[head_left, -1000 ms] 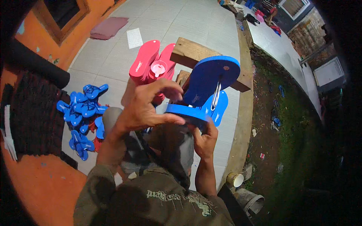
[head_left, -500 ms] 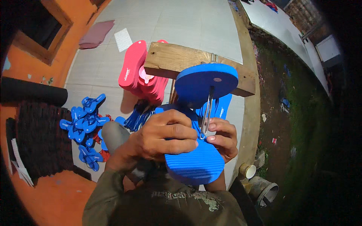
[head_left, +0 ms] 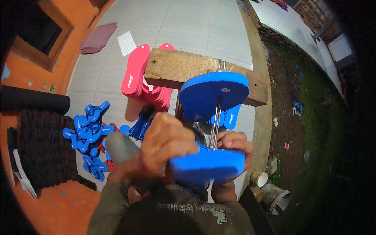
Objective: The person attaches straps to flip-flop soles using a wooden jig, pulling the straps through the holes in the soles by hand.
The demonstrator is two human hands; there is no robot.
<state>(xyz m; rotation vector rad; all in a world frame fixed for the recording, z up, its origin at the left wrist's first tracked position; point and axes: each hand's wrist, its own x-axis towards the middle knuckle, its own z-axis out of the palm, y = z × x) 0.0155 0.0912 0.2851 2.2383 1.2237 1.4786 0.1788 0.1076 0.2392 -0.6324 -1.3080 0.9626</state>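
Note:
A blue foam flip-flop sole [head_left: 207,166] is between my hands, tilted up with its edge showing. My left hand [head_left: 166,137], blurred by motion, is closed at its left end. My right hand [head_left: 237,147] grips the right end, fingers curled over the top edge. A thin looped metal rod [head_left: 216,125] runs down to the sole's upper edge. Above, another blue sole section [head_left: 213,94] with a small pale disc sits on that rod, against a wooden beam [head_left: 188,70]. Whether the two blue parts join is hidden behind my hands.
Pink soles [head_left: 135,72] are stacked behind the beam, with loose blue straps [head_left: 141,123] nearer. Finished blue flip-flops [head_left: 92,125] lie piled at left beside a dark stack [head_left: 43,150]. More blue soles [head_left: 231,117] sit beyond the rod. Buckets [head_left: 276,196] stand at lower right.
The lower sole has tipped from showing its ridged face to showing mostly its edge. My left hand has lifted and closed more tightly; my right hand has shifted slightly down and right.

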